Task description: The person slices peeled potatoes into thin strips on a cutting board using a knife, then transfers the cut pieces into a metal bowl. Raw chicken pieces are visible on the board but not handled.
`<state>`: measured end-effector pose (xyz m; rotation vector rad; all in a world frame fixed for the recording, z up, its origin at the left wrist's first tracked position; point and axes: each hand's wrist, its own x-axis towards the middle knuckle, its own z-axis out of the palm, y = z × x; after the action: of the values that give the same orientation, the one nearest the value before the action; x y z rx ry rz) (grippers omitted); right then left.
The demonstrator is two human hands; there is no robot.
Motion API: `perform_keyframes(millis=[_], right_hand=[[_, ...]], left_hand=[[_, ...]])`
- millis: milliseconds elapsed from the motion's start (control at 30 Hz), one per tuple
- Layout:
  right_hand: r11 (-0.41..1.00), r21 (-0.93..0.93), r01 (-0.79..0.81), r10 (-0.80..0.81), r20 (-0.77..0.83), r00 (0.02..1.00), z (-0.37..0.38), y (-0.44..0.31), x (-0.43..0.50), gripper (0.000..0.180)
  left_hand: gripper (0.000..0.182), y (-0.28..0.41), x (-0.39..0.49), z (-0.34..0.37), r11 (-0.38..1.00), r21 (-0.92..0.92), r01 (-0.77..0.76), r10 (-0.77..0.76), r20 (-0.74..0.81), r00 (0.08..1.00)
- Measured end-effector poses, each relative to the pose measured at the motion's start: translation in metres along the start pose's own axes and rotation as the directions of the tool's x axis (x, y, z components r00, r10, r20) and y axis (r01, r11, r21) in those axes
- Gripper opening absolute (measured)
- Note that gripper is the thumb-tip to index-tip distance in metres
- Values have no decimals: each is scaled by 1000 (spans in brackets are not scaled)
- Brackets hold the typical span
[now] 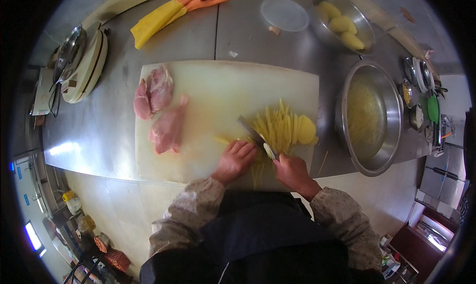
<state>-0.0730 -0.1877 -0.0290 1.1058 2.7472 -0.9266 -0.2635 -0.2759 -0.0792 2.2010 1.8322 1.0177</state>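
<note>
My right hand (pixel 293 172) grips the handle of a kitchen knife (pixel 253 131), whose blurred blade slants up and left over a white cutting board (pixel 230 79). Just left of the blade, my left hand (pixel 237 158) presses down with bent fingers; what lies under them is mostly hidden. Right of the knife is a pile of cut potato strips (pixel 277 128), with round potato slices (pixel 306 129) at its right end. A few more strips lie below the blade. On the board's left side rest a raw poultry leg (pixel 169 129) and another piece of raw meat (pixel 156 89).
A large steel basin (pixel 394 135) of potato strips in water stands right of the board. Behind it, a steel bowl (pixel 364 20) holds several peeled potatoes (pixel 340 25). A clear plastic lid (pixel 284 14) and yellow-orange rubber gloves (pixel 163 18) lie at the back. Round boards (pixel 87 70) lean at left.
</note>
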Motion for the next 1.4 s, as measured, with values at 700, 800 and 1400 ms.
perform_keyframes(millis=[700, 800, 1400], right_hand=[[1000, -8, -12, 13, 98, 995, -12, 1, -10, 19], [1000, -7, 14, -13, 90, 996, -5, 0, -8, 18], [998, 57, -40, 36, 56, 998, 5, 1, 1, 22]], left_hand=[[31, -3, -10, 4, 999, -36, 24, -23, 32, 999], [27, -2, -8, 3, 998, -43, 42, -41, 25, 999], [28, -5, -16, -8, 999, -4, 54, -54, 15, 998]])
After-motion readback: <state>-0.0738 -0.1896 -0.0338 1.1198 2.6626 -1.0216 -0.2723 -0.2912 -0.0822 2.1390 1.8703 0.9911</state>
